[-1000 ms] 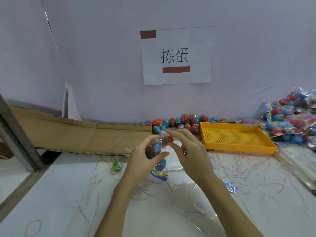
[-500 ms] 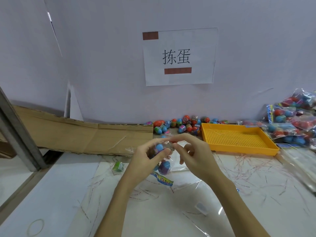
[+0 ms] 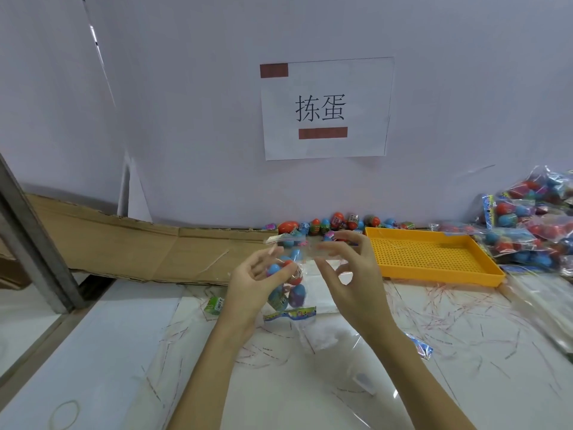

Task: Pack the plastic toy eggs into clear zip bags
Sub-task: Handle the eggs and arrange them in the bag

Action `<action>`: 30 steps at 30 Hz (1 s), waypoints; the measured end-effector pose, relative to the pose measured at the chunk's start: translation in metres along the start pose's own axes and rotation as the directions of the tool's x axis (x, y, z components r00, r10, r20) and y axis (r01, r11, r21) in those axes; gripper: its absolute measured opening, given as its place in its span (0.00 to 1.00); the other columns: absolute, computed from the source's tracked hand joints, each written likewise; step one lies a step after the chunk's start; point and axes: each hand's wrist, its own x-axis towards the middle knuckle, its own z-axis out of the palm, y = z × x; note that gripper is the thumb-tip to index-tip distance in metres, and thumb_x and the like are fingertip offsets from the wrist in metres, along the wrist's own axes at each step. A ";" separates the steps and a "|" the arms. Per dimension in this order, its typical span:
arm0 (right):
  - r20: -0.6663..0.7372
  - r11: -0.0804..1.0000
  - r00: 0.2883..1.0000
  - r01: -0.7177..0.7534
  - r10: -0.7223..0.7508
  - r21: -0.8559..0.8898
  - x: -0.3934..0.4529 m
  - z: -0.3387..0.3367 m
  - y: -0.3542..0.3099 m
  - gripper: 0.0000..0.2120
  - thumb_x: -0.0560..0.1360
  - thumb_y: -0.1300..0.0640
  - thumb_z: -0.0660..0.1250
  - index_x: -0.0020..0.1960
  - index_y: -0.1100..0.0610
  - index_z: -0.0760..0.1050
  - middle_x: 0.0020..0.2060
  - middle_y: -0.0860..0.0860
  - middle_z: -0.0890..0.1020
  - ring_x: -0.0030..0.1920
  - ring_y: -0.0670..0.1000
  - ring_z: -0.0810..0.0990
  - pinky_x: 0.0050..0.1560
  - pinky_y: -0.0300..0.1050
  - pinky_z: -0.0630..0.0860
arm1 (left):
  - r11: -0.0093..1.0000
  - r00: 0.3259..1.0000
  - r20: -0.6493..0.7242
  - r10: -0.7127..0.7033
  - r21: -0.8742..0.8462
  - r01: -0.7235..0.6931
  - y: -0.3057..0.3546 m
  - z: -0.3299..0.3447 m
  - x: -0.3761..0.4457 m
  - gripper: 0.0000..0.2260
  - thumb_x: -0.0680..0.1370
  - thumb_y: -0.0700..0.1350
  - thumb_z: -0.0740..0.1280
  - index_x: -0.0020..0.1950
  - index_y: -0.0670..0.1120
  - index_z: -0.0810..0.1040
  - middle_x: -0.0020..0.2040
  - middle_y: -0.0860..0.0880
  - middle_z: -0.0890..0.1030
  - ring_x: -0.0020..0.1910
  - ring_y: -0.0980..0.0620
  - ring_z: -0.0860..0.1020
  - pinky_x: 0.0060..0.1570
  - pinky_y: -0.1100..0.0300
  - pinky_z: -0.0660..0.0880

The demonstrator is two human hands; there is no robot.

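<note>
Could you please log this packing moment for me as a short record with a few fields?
Bag in hand: clear zip bag holding several toy eggs, held above the table
Left hand: grips the bag's left side
Right hand: fingers at the bag's top edge
Loose eggs: in a row along the wall
Yellow tray: to the right, no eggs in it
Packed bags: piled at far right

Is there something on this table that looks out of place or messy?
Yes. Thin red strips lie scattered over the table in front of the yellow tray; they look like litter. A small green packet lies alone left of the left hand. A rubber band lies near the front edge.
</note>
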 end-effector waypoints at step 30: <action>0.550 0.584 0.665 -0.733 0.506 0.349 -0.009 0.007 -0.017 0.09 0.78 0.53 0.71 0.54 0.55 0.85 0.48 0.51 0.88 0.50 0.50 0.87 0.49 0.41 0.83 | 0.881 0.943 -0.188 -0.275 -0.441 0.169 -0.005 -0.011 0.006 0.09 0.75 0.47 0.77 0.52 0.44 0.86 0.47 0.45 0.88 0.49 0.48 0.86 0.42 0.54 0.83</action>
